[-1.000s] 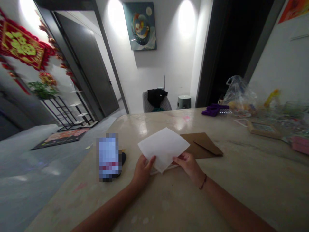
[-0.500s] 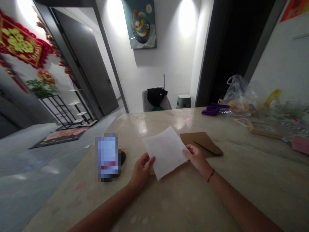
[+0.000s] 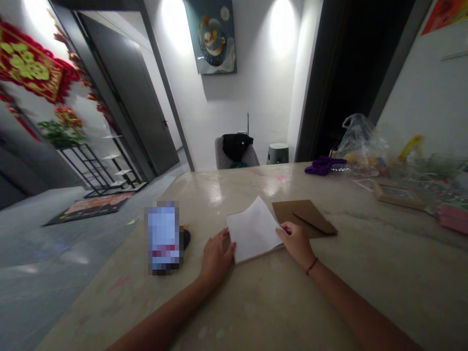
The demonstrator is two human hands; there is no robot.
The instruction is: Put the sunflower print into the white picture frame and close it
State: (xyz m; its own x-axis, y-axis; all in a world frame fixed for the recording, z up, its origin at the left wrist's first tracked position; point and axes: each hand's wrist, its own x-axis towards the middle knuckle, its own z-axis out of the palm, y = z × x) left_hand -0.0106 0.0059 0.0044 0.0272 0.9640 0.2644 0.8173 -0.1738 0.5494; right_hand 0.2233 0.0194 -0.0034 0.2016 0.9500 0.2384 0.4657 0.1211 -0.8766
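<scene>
Touching the edge of a white paper sheet [image 3: 253,230] on the marble table [image 3: 365,287], the left hand [image 3: 217,258] lies open, while the right hand [image 3: 296,243] meets the sheet's opposite edge (pinching or merely touching, I cannot tell). A brown kraft envelope [image 3: 305,217] lies just beside the sheet.

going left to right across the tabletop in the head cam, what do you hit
blurred-out item → left hand → white sheet of paper → brown kraft envelope → clear plastic bag → wooden picture frame → pink item
</scene>
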